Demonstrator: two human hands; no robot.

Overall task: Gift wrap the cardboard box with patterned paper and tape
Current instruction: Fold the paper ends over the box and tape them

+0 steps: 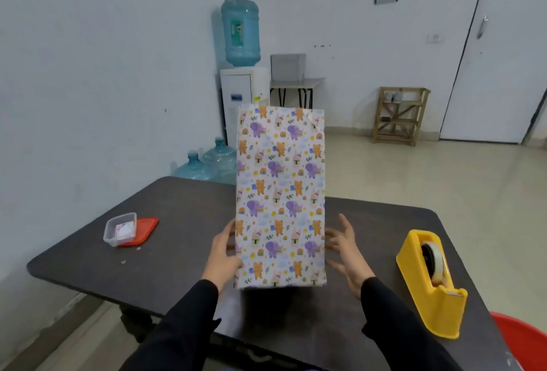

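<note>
My left hand (pixel 224 255) holds the tall cardboard box (pixel 281 193) by its left edge, low down: the thumb lies on the front face and the fingers reach round the side. My right hand (pixel 347 255) is open wide, fingers spread and fairly straight, just beside the box's right edge. It is blurred, so I cannot tell whether the fingertips actually touch the paper. Both arms are in black sleeves.

The box stands upright between my hands, over the near middle of the dark rounded table (pixel 183 252). I cannot tell whether its base rests on the top or hangs just above it. It is fully covered in white patterned paper with purple elephants, orange bears and rainbows, smooth across the front and slightly creased at the top right corner.

A yellow plastic tape dispenser (pixel 432 282) sits on the table to my right, well apart from the box.
</note>
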